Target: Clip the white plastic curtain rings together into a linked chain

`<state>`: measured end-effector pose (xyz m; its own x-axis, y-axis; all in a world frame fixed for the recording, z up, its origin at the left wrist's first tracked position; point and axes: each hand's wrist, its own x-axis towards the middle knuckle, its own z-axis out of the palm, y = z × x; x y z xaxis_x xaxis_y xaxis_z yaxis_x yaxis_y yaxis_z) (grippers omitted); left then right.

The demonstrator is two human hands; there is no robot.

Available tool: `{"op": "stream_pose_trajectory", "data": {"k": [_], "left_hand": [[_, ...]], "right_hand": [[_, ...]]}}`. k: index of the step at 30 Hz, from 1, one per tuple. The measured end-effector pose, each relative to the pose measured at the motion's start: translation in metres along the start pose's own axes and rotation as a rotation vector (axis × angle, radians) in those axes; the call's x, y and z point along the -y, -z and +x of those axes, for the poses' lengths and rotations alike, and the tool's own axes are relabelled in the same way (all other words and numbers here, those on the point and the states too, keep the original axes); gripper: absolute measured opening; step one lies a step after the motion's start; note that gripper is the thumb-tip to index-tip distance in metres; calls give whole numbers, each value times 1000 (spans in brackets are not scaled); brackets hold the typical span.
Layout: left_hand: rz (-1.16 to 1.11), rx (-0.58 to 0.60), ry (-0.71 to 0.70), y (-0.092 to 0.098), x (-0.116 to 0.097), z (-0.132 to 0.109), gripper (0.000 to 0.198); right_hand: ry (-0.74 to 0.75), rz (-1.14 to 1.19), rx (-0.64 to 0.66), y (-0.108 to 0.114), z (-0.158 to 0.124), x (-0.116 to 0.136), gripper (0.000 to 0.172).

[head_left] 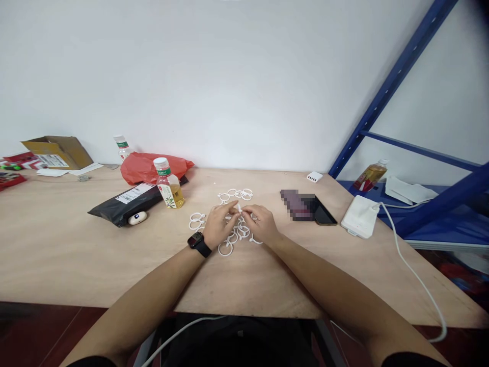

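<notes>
Several white plastic rings with small tabs, looking like curtain rings (pixel 225 248), lie loosely on the wooden table around both hands. Between my fingertips is a small white plastic piece (pixel 240 208), apparently part of one such ring; its lower portion is hidden by the fingers. My left hand (pixel 219 224), with a black watch on its wrist, pinches it from the left. From the right, my right hand (pixel 262 223) closes thumb and forefinger on the same piece. More rings sit behind the hands, left of them and beneath them.
Left stand a tea bottle (pixel 170 191), a red plastic bag (pixel 141 167), a black parcel (pixel 122 206) and a white earphone case (pixel 137 218). To the right lie a phone (pixel 324 211) and a white power bank (pixel 359 216) with its cable. A blue rack (pixel 420 148) borders the table.
</notes>
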<state>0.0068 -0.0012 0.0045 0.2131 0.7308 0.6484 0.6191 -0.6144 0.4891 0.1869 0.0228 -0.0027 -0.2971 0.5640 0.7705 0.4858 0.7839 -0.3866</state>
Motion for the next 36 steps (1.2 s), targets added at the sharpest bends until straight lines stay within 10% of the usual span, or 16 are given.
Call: {"op": "stream_pose_trajectory", "data": {"k": [15, 28, 36], "left_hand": [[483, 346, 277, 10, 29, 5, 30], [269, -17, 16, 16, 13, 5, 37], [69, 39, -132, 15, -2, 3, 29]], "right_hand": [[-25, -110, 44, 3, 3, -18, 10], [-115, 6, 46, 5, 3, -12, 24], [-114, 177, 32, 5, 2, 0, 21]]}}
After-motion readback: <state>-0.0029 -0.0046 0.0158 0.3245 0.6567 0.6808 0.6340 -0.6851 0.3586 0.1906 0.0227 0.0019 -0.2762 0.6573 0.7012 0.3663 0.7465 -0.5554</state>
